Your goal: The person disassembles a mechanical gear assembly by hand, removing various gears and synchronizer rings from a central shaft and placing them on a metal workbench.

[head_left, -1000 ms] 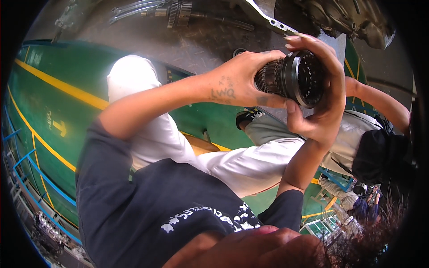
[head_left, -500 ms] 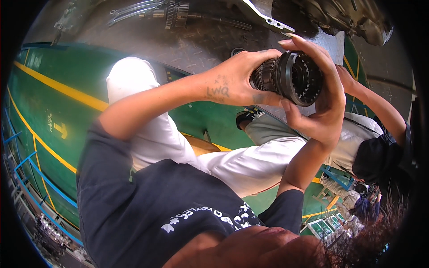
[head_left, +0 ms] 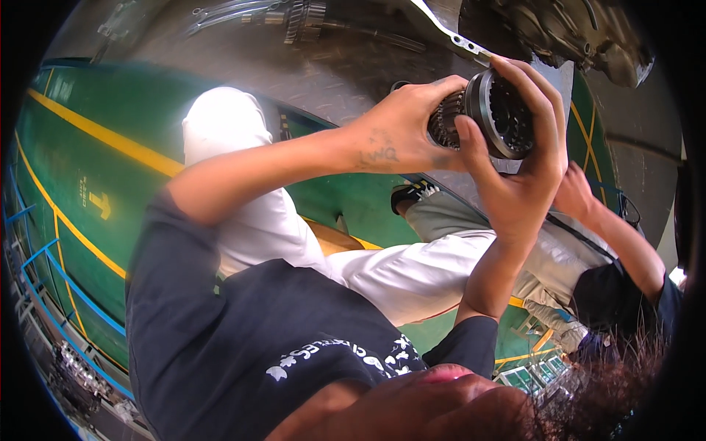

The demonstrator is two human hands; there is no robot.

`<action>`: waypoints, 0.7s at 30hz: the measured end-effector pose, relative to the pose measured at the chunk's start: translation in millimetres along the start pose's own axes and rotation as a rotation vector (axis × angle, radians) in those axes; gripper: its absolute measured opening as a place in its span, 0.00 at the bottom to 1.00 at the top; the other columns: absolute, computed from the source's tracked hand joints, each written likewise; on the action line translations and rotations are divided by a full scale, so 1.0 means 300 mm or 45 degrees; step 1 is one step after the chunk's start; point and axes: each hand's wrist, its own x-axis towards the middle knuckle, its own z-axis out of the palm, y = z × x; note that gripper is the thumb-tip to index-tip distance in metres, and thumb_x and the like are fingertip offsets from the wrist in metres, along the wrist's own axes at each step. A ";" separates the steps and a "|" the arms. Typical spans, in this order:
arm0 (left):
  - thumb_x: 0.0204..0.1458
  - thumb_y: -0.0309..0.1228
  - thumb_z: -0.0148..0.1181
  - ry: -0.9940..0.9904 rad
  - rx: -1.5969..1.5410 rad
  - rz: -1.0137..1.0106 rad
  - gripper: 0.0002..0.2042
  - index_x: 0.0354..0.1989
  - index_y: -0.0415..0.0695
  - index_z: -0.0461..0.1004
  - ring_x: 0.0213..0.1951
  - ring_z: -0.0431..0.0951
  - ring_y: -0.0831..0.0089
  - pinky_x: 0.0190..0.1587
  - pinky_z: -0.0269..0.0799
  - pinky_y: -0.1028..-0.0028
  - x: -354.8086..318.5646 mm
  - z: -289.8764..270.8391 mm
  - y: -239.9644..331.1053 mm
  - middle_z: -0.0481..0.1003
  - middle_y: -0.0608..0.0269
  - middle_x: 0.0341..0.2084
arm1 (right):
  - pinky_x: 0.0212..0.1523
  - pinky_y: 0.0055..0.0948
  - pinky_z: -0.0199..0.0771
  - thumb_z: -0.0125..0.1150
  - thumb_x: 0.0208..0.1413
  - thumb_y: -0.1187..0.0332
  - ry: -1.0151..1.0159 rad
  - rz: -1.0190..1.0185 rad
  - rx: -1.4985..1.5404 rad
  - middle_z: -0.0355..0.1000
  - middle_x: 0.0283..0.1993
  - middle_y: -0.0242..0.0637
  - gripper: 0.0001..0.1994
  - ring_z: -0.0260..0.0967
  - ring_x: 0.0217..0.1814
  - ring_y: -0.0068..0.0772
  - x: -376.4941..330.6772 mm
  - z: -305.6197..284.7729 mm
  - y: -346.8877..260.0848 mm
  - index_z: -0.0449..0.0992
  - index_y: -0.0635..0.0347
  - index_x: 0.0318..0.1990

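Above my lap, both hands hold a dark steel gear assembly: a toothed gear [head_left: 446,123] joined to a wider synchronizer ring [head_left: 482,117] with inner teeth. My left hand [head_left: 412,126] wraps the gear from the left, its palm side hidden. Around the ring's right side curl the fingers of my right hand [head_left: 540,140]. The right thumb lies across the near side, where gear and ring meet. Dark, hollow and toothed inside, the ring's open face points right.
A metal workbench [head_left: 353,59] lies ahead, bearing a gear shaft [head_left: 301,20], slim silver tools [head_left: 232,13] and a metal housing [head_left: 581,37]. A pale lever [head_left: 463,42] reaches close to my right fingertips. At right is another person's hand [head_left: 573,192].
My right thumb has shifted up and left onto the side of the gear assembly. The assembly sits slightly higher and further right in view. The other person's arm has lowered a little.
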 end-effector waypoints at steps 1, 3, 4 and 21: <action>0.48 0.30 0.79 0.024 -0.013 0.046 0.36 0.66 0.36 0.68 0.55 0.80 0.70 0.61 0.76 0.65 0.001 0.005 -0.004 0.80 0.52 0.53 | 0.65 0.37 0.75 0.76 0.50 0.75 0.036 0.009 -0.063 0.76 0.63 0.46 0.28 0.76 0.63 0.41 -0.002 0.010 -0.009 0.80 0.65 0.62; 0.45 0.32 0.81 0.065 -0.025 0.138 0.35 0.61 0.36 0.69 0.48 0.85 0.65 0.54 0.79 0.63 0.006 0.015 -0.019 0.83 0.47 0.46 | 0.61 0.36 0.77 0.75 0.46 0.76 0.058 -0.068 -0.069 0.77 0.59 0.45 0.27 0.78 0.59 0.43 0.001 0.020 -0.009 0.82 0.63 0.58; 0.43 0.32 0.82 0.078 -0.004 0.136 0.38 0.63 0.37 0.67 0.50 0.84 0.64 0.56 0.79 0.63 0.007 0.016 -0.027 0.82 0.48 0.49 | 0.59 0.37 0.78 0.75 0.43 0.76 0.045 -0.122 -0.044 0.77 0.58 0.45 0.27 0.78 0.57 0.43 0.005 0.021 -0.002 0.82 0.62 0.56; 0.45 0.31 0.74 -0.011 -0.011 -0.033 0.33 0.62 0.39 0.72 0.54 0.83 0.54 0.59 0.78 0.61 0.006 -0.007 -0.007 0.80 0.46 0.53 | 0.53 0.36 0.81 0.76 0.40 0.77 0.013 -0.130 -0.038 0.79 0.52 0.44 0.25 0.81 0.51 0.42 0.012 0.035 -0.027 0.83 0.61 0.51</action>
